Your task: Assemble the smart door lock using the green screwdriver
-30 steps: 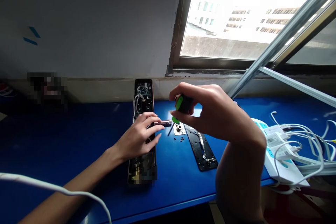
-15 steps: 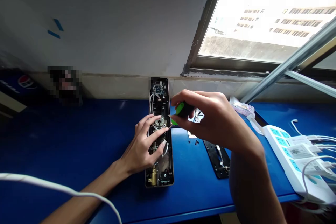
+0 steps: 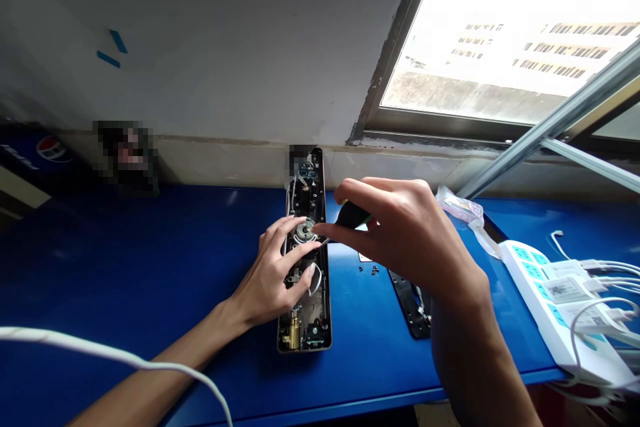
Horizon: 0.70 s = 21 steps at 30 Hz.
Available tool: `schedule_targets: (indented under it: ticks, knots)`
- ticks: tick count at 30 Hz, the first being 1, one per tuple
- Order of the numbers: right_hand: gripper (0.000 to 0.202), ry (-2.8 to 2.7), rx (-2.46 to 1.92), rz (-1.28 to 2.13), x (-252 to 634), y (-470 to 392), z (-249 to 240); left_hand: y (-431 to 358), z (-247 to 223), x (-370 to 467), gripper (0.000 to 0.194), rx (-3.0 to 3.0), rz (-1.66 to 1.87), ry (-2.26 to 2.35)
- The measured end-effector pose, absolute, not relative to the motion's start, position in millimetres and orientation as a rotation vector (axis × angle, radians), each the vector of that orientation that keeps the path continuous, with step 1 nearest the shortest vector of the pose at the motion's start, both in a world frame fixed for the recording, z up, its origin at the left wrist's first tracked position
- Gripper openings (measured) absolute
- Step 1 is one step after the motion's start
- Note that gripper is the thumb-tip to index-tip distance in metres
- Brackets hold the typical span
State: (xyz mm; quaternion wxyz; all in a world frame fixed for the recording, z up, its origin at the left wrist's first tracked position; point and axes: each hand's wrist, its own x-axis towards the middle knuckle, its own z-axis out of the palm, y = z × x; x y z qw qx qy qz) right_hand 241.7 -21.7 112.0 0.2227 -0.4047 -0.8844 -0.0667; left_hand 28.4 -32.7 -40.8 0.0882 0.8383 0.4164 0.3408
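Note:
A long, narrow door lock housing (image 3: 325,307) lies with its inside facing up, showing wires, a round metal disc and a brass cylinder. Across its middle rests my left hand (image 3: 275,267), fingers spread over the parts, thumb beside a loop of white wire. My right hand (image 3: 395,227) is closed around a screwdriver (image 3: 353,215) with a dark handle. Its shaft slants down left towards the housing's right side, close to my left index fingertip. Whether the tip sits in a screw cannot be made out.
Several small screws (image 3: 375,271) lie right of the housing, near a black cover plate (image 3: 410,310). A white power strip (image 3: 530,280) with plugged-in chargers stands at the right. A white cable (image 3: 125,361) crosses the lower left. Wall and window are behind the blue table (image 3: 150,267).
My right hand has turned the screwdriver, so its green part faces away and the dark part shows. My right thumb now reaches further left. My left hand stays on the housing.

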Motion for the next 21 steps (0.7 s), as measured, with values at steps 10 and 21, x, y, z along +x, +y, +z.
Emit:
schedule_targets:
  ticks: [10, 21]
  knots:
    - [0.044, -2.414, -1.12, -0.272, 237.2, -26.8, 109.7, -34.0, -43.6, 30.3, 0.044, 2.404, 1.057, 1.323]
    - [0.04, -2.524, -0.982, 0.139, 242.0, -30.7, 115.7, -33.9, -41.9, 28.5, 0.055, 2.346, 1.003, 1.305]
